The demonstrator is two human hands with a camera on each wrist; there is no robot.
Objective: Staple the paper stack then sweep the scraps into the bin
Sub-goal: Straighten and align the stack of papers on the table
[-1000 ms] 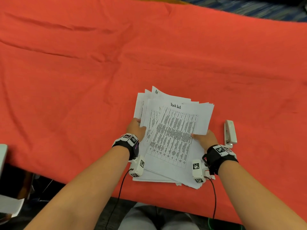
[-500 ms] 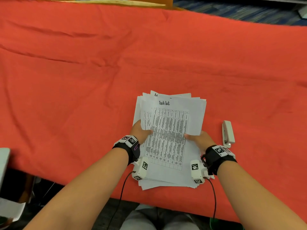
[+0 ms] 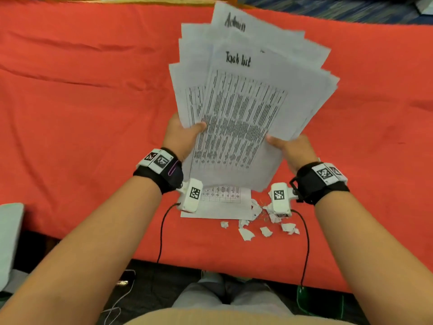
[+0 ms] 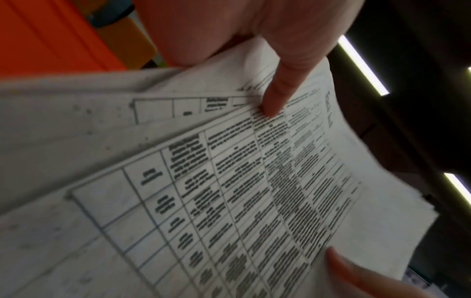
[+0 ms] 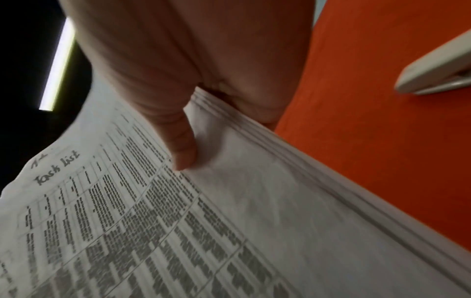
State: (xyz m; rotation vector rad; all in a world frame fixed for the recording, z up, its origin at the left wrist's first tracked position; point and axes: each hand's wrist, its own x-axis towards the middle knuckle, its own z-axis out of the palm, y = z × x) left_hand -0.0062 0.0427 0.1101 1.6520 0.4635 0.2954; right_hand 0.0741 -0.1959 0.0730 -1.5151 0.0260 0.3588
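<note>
You had not stapled anything yet: the loose stack of white printed sheets [image 3: 248, 109] was lifted off the red cloth-covered table [image 3: 82, 127], its pages fanned and uneven, so squaring them looked like the step in hand. 1 printed sheet [image 3: 222, 202] lay flat on the cloth beneath, and the torn white paper scraps [image 3: 260, 225] sat beside it near the table's front edge, unswept. The white stapler [image 5: 438, 66] lay on the cloth just beyond your right hand [image 3: 294, 148], untouched. No bin could be made out. Your left hand [image 3: 181, 136] pinched the stack's left edge, thumb on the top page; your right hand clamped the right edge the same way, thumb on top, fingers behind.
</note>
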